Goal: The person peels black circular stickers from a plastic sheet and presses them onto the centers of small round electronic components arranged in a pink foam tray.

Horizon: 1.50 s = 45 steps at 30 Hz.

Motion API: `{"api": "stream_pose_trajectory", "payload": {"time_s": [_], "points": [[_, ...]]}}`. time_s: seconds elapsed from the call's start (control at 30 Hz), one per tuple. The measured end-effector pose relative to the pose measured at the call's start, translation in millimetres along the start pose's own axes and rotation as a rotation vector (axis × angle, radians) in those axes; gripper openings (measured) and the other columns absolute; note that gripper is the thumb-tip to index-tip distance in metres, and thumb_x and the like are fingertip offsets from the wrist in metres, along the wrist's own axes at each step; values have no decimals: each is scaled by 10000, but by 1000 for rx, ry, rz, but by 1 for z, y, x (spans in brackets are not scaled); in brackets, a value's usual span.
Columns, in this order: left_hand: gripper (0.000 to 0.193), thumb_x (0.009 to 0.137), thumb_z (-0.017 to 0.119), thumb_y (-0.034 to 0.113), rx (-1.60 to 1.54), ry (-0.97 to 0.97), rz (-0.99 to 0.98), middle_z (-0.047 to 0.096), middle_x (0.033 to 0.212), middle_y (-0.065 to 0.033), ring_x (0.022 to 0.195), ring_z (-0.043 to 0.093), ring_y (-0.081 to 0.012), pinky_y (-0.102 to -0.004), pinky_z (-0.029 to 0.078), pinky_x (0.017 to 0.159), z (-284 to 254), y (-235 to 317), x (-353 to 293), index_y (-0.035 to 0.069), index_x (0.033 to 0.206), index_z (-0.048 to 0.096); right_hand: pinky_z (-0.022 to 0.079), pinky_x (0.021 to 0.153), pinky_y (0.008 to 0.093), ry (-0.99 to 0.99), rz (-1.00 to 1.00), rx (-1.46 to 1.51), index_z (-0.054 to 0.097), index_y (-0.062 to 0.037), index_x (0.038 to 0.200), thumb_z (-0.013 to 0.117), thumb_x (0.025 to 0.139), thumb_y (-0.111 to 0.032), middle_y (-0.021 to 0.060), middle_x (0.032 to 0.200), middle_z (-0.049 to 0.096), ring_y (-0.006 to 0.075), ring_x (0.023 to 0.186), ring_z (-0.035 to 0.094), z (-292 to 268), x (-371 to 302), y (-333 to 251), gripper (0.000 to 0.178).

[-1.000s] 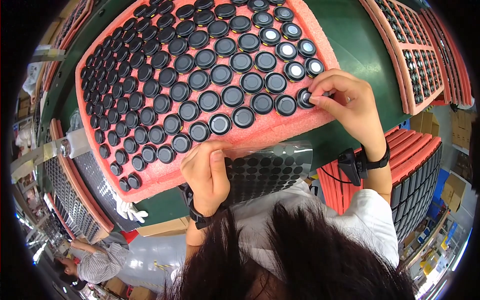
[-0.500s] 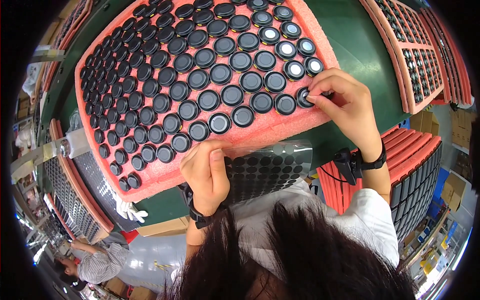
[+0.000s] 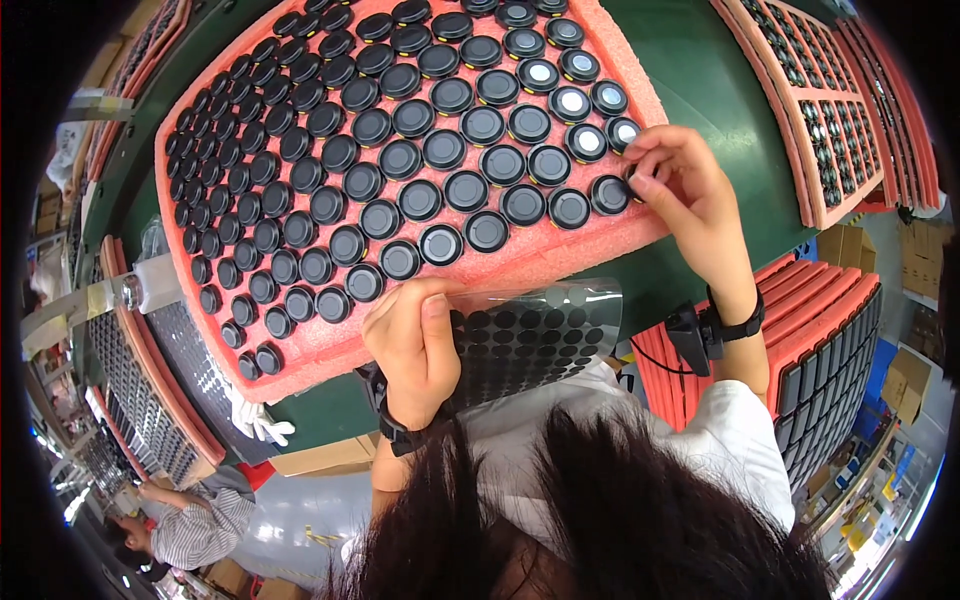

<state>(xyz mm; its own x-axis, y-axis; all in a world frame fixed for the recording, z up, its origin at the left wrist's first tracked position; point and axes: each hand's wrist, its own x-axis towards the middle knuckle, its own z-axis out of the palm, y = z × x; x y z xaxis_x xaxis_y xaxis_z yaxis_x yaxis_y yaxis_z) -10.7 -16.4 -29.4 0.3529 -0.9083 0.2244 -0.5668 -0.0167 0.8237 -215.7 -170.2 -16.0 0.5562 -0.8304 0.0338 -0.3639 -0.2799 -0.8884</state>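
Observation:
A pink foam tray [image 3: 560,245] holds rows of round black caps [image 3: 486,231], most with a dark grey disc on top. A few near the right side show pale, shiny tops [image 3: 571,104]. My left hand [image 3: 415,340] is closed in a pinch on a clear sheet of round black stickers [image 3: 525,335], just below the tray's near edge. My right hand [image 3: 690,195] is over the tray's right edge, thumb and forefinger curled together at a partly hidden dark round cap. Whatever lies between those fingertips is too hidden to make out.
The tray rests on a green work surface [image 3: 715,110]. Pink trays of parts [image 3: 815,120] stand at the far right, and more are stacked [image 3: 830,370] beside my right arm. A white glove [image 3: 258,418] lies near the left corner. Another person [image 3: 195,525] works at lower left.
My right hand has shifted slightly right and up, from the near-row end cap to the one beyond it. That end cap now shows a dark top. My left hand keeps the sheet in place.

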Motion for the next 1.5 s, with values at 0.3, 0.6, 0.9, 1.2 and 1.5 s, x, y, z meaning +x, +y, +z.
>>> {"api": "stream_pose_trajectory", "payload": {"time_s": [0.3,0.6,0.9,1.2,1.5], "points": [[211,874,398,92,30,-6,-2,550,592,-66,502,498,-162,-258,374,491,1,-4,0,-3,779,561,412,693,252,63,-240,18,579,-54,861,678,683,-42,32,885,554,168,786,521,3,-16,-16,204],[119,821,456,37,-2,21,15,515,568,-102,496,490,-251,-315,374,490,3,-3,1,3,748,544,400,718,317,-168,-346,-146,602,-51,772,757,576,-168,38,840,554,217,808,501,32,-19,-29,276],[116,815,474,37,27,15,22,514,575,-107,502,494,-262,-318,380,495,3,1,2,2,722,534,397,709,306,-162,-357,-140,585,-62,720,752,578,-120,23,803,552,206,791,497,39,-16,-22,226],[138,816,472,36,75,-20,39,520,576,-100,500,492,-267,-322,379,494,2,1,5,11,687,514,402,723,276,-344,-422,148,577,-26,712,711,609,-45,31,812,546,183,807,500,7,-6,-24,170],[158,822,461,42,78,-29,22,525,569,-89,492,490,-257,-317,375,488,2,6,7,18,672,505,384,652,217,293,-45,66,587,12,736,638,694,21,40,839,553,111,750,491,-12,-7,7,67]]}}
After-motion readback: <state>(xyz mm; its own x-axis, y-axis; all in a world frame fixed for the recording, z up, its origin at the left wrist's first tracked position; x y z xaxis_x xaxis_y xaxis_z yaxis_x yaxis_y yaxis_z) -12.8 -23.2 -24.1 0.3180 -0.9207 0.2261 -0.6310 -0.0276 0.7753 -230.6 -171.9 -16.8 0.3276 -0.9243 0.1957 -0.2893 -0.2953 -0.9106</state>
